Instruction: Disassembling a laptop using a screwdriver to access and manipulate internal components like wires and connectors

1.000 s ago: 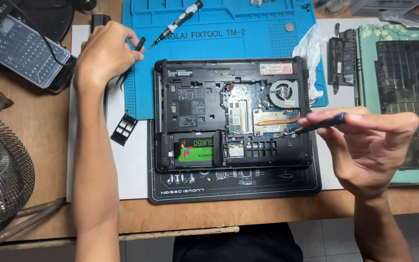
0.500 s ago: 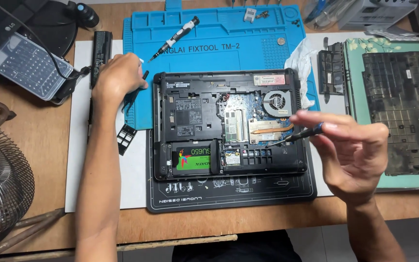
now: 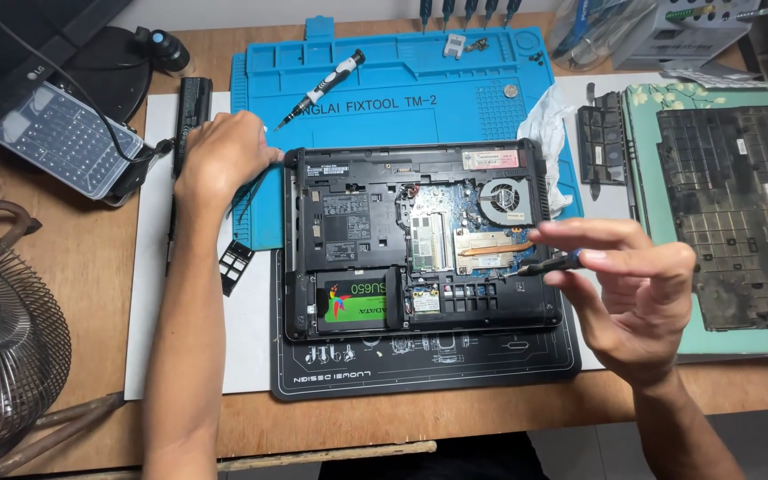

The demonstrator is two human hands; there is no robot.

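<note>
An opened black laptop lies upside down on a black mat, its boards, copper heat pipe and fan exposed. A black drive with a green label sits in its front bay. My right hand grips a dark-handled screwdriver, tip pointing at the board near the heat pipe. My left hand rests fingers down at the laptop's upper left corner, on the blue work mat; what it holds, if anything, is hidden.
A second screwdriver lies on the blue mat. A long black battery lies by the left hand, a small black bracket below it. A removed bottom cover lies right; a fan grille stands left.
My left hand has slid right and down, from the battery to the laptop's upper left corner. My right hand with the screwdriver has held near the heat pipe.
</note>
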